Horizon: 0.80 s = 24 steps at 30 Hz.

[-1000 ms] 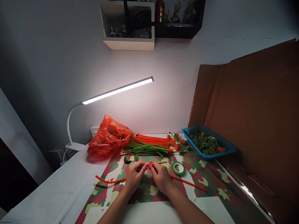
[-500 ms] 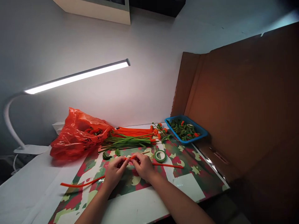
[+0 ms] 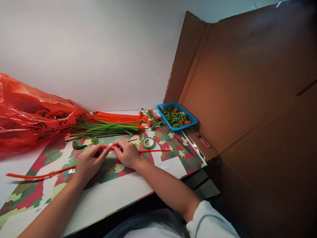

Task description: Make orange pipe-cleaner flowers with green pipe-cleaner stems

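Head view: patterned mat (image 3: 173,162) on white table (image 3: 116,198), cardboard wall (image 3: 247,82) right.

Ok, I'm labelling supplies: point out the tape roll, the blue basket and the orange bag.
tape roll (image 3: 148,142), head view, front of ring
blue basket (image 3: 190,122), head view, near rim
orange bag (image 3: 22,115), head view, crinkled side

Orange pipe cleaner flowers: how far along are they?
Done: a few orange-headed stems lie by the blue basket. In hand: left hand and right hand pinch an orange pipe cleaner together. Left: a bundle of straight orange and green pipe cleaners, and the green tape roll lying untouched.
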### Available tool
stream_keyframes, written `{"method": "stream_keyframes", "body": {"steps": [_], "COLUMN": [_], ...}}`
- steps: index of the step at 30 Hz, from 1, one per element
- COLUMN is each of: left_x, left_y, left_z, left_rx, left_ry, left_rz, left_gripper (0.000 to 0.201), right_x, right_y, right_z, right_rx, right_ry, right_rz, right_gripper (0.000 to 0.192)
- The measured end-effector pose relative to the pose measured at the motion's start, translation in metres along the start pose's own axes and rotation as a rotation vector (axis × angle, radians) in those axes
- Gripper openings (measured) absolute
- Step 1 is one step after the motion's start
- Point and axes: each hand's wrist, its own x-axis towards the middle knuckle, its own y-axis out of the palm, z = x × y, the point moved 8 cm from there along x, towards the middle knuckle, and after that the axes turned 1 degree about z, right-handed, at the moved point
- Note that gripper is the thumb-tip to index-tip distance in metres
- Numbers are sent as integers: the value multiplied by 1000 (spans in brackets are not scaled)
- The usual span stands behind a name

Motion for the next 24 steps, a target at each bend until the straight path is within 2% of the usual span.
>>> {"method": "stream_keyframes", "body": {"steps": [7,17,24], "left_x": [-1,-2,-1], "left_y": [-1,-6,-5], "left_z": [-5,-3,-8], "left_rx": [24,131,111], "left_ry": [-22,-29,-11], "left_rz": [7,-76,-33], "left_gripper": [28,31,31], "right_x": [0,0,0], "right_y": [-5,-8,-5], "right_z": [3,3,0], "right_rx": [-23,39,93], "right_ry": [-23,-54,-106], "right_rz": [-8,-9,-25], "right_gripper": [10,7,5]}}
